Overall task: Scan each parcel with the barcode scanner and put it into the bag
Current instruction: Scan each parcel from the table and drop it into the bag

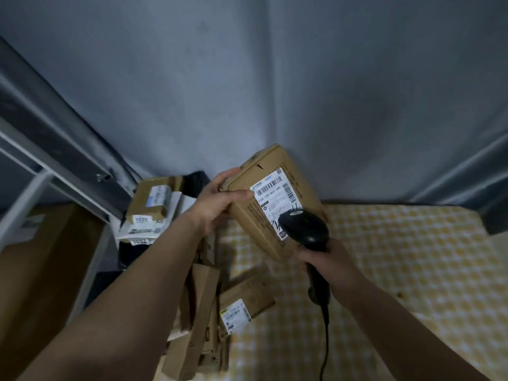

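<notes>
Scanning is the step in hand. At nine o'clock, labelled parcels (pixel 149 206) lie stacked. The left hand (pixel 220 200) grips the raised cardboard parcel (pixel 275 199) at centre, label toward the camera. At its five o'clock, the right hand (pixel 328 261) clenches the barcode scanner (pixel 305 228), head against the label. Next, probably, bagging; no bag is clearly visible.

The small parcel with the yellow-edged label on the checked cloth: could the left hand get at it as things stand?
Probably not yet: the left hand grips the raised box being scanned. The small parcel itself lies uncovered below.
</notes>
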Demonstrator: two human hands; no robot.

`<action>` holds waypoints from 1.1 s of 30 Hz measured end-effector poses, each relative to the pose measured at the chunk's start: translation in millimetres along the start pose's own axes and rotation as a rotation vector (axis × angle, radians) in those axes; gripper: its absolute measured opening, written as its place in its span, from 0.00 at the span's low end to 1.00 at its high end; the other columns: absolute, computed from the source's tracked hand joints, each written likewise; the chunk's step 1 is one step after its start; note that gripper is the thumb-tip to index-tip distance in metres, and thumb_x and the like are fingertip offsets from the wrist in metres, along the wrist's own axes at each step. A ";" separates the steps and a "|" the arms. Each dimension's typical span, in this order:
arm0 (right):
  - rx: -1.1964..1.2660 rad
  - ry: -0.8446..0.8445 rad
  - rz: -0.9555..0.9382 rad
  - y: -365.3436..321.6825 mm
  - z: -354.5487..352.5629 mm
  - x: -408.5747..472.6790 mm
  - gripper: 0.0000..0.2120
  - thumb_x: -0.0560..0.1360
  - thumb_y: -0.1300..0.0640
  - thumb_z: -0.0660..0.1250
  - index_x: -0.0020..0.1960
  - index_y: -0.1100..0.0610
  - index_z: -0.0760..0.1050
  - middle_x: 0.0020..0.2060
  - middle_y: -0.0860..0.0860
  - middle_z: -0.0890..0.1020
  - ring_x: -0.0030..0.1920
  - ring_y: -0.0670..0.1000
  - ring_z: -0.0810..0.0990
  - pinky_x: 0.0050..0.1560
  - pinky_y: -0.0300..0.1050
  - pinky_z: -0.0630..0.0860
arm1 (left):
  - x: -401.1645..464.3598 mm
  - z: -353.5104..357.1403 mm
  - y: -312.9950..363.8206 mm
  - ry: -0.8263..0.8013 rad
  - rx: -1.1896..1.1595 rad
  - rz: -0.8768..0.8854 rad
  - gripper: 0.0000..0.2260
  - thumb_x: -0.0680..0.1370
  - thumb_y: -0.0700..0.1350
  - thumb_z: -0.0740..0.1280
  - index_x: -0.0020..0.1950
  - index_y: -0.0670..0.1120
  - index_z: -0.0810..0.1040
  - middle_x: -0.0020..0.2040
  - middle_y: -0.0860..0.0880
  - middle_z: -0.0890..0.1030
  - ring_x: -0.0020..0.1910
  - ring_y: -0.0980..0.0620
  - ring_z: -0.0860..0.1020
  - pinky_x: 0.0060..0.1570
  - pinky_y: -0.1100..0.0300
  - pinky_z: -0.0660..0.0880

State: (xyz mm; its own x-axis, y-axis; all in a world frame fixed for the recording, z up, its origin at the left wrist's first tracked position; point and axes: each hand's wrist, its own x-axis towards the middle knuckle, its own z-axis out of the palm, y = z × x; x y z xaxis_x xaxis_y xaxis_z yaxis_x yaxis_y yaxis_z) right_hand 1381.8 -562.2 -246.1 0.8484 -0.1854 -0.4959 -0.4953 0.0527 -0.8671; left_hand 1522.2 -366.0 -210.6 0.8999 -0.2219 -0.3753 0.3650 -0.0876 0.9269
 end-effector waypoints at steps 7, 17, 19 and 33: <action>-0.134 0.004 -0.295 -75.7 34.6 -60.7 0.08 0.72 0.68 0.66 0.35 0.60 0.72 0.25 0.52 0.69 0.27 0.48 0.67 0.27 0.35 0.63 | -43.1 -47.4 71.4 -0.016 0.125 0.129 0.39 0.51 0.45 0.81 0.62 0.57 0.78 0.57 0.44 0.81 0.50 0.41 0.82 0.47 0.45 0.81; -0.061 0.000 -0.420 -97.5 109.9 -122.8 0.09 0.72 0.66 0.69 0.34 0.59 0.76 0.21 0.47 0.75 0.24 0.44 0.74 0.32 0.41 0.69 | -107.8 -135.8 110.6 -0.081 0.053 0.238 0.39 0.57 0.34 0.78 0.67 0.50 0.76 0.61 0.40 0.79 0.57 0.42 0.80 0.55 0.53 0.80; -0.067 0.008 -0.435 -97.6 121.0 -132.9 0.08 0.73 0.64 0.69 0.36 0.58 0.76 0.21 0.47 0.76 0.24 0.45 0.75 0.34 0.42 0.70 | -116.1 -149.4 113.6 -0.086 0.042 0.250 0.39 0.57 0.34 0.78 0.67 0.50 0.76 0.62 0.40 0.79 0.58 0.43 0.80 0.53 0.55 0.80; -0.159 0.108 -0.499 -94.0 161.0 -177.8 0.05 0.72 0.64 0.68 0.39 0.66 0.77 0.27 0.56 0.77 0.30 0.53 0.75 0.38 0.45 0.72 | -153.2 -184.0 119.6 -0.125 0.035 0.290 0.39 0.58 0.34 0.77 0.68 0.50 0.75 0.61 0.42 0.79 0.57 0.45 0.81 0.52 0.56 0.80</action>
State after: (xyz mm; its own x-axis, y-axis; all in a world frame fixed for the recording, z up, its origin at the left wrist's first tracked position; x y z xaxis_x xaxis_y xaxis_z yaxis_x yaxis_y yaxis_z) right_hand 1307.7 -376.2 -84.1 0.9682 -0.2501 -0.0104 -0.0660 -0.2151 -0.9744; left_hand 1471.9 -163.8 -42.6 0.9283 -0.3597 -0.0938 0.0864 -0.0365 0.9956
